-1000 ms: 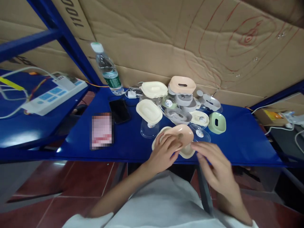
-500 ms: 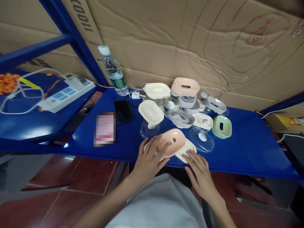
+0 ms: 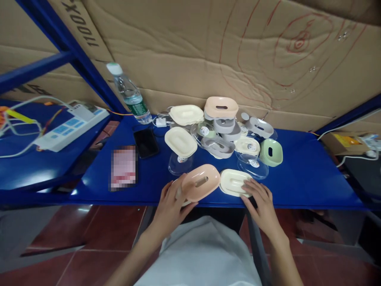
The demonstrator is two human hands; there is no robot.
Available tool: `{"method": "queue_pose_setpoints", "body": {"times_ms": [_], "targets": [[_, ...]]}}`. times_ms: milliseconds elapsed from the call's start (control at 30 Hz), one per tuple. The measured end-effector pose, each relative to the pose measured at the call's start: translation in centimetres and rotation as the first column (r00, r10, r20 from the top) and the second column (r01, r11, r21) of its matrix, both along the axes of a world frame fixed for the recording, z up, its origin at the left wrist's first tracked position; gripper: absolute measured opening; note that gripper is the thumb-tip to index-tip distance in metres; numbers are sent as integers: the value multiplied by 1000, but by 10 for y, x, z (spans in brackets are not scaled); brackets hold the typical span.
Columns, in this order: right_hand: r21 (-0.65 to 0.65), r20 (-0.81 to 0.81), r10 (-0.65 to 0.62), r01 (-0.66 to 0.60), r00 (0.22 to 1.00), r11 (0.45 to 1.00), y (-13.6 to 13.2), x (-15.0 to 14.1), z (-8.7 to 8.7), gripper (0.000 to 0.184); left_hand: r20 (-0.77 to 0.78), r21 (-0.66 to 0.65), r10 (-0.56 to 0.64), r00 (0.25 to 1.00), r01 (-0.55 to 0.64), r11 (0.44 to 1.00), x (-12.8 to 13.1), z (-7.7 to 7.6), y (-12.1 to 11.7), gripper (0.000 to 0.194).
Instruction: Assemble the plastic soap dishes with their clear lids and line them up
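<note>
My left hand (image 3: 171,206) is closed around the left end of a peach oval dish (image 3: 210,177) with a slot in its floor. A pale edge shows beneath that dish near my thumb. To its right, my right hand (image 3: 261,203) grips the right end of a cream oval tray (image 3: 231,183), fingers on top and thumb at the near side. The two pieces are close to each other by the table's front edge. Just beyond them lie a clear lid (image 3: 180,165) with a round sticker and another clear lid (image 3: 253,167).
Behind is a pile with a peach dish (image 3: 222,105), grey dishes (image 3: 218,147) and cream trays (image 3: 180,142). A green dish (image 3: 271,153) stands at its right. On the left are a phone (image 3: 146,142), a blurred pink packet (image 3: 123,167), a water bottle (image 3: 131,95) and a power strip (image 3: 71,129).
The peach dish has moved left with my left hand. The cream tray, formerly partly under it, now lies apart on the right with my right hand on it. The camera view has shifted.
</note>
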State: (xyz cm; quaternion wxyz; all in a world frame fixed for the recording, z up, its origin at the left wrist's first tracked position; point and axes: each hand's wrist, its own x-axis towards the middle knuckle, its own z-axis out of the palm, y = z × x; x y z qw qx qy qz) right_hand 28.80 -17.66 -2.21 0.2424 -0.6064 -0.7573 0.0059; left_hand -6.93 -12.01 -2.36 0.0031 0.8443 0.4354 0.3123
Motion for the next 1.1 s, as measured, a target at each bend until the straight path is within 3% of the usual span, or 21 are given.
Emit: {"method": "queue_pose_setpoints", "body": {"times_ms": [133,233,333,500,600,667,767,933,1100], "targets": [[95,-13,18,-17,1000,995,-5,-21,6,53,-65,-39,-132,989,130,991,-7,3,2,60],[63,22,243,-244,970,968,3,-52,18,49,-114,-62,-235,965,229,972,-5,5,4,54],[45,5,397,-397,918,917,15,-72,29,38,-109,-48,-245,963,241,969,0,6,4,58],[211,-112,358,-330,927,920,12,-56,29,38,10,-1,-189,982,189,982,-9,9,-1,58],[299,-141,202,-153,969,942,-4,-31,20,39,89,65,-81,993,76,995,-25,11,-6,49],[357,-163,58,4,985,934,-15,-14,12,38,149,121,76,986,-94,988,-36,11,-6,41],[382,-178,-86,150,980,912,-24,2,-2,33,200,156,319,926,-352,923,-48,10,2,27],[325,-234,-45,122,971,938,-24,6,-17,35,-6,143,504,864,-498,855,-44,11,26,18],[281,-232,13,55,973,958,-18,-3,-18,36,-124,64,513,849,-509,858,-23,12,38,31]]}}
